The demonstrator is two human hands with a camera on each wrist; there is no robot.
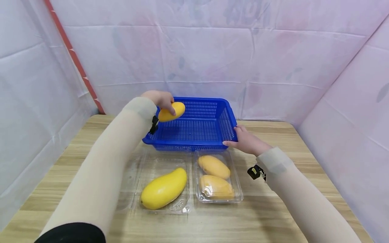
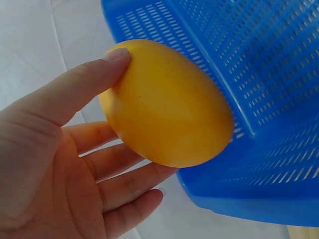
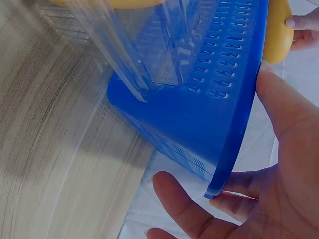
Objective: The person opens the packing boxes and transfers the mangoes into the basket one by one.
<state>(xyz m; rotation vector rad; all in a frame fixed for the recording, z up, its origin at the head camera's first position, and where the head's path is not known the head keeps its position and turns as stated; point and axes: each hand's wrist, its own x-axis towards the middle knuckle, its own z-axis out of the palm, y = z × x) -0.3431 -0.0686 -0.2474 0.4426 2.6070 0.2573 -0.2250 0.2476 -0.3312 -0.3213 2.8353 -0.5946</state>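
A small yellow mango (image 1: pixel 179 108) is held by my left hand (image 1: pixel 159 98) over the left side of a blue plastic basket (image 1: pixel 191 130). In the left wrist view, the thumb presses one side of the mango (image 2: pixel 169 109), with the fingers behind it. My right hand (image 1: pixel 247 141) grips the basket's near right corner. Seen from the right wrist, its thumb lies at the rim (image 3: pixel 244 119) and fingers reach round the corner. A larger yellow mango (image 1: pixel 164 189) lies in an opened clear plastic box (image 1: pixel 165 158) in front of the basket.
Right of the opened box stands a closed clear box (image 1: pixel 218 201) with two mangoes (image 1: pixel 214 167) inside. Both boxes are close to the basket's front wall. Pale patterned sheets (image 1: pixel 206 60) enclose the wooden table (image 1: pixel 273 209) at the back and sides.
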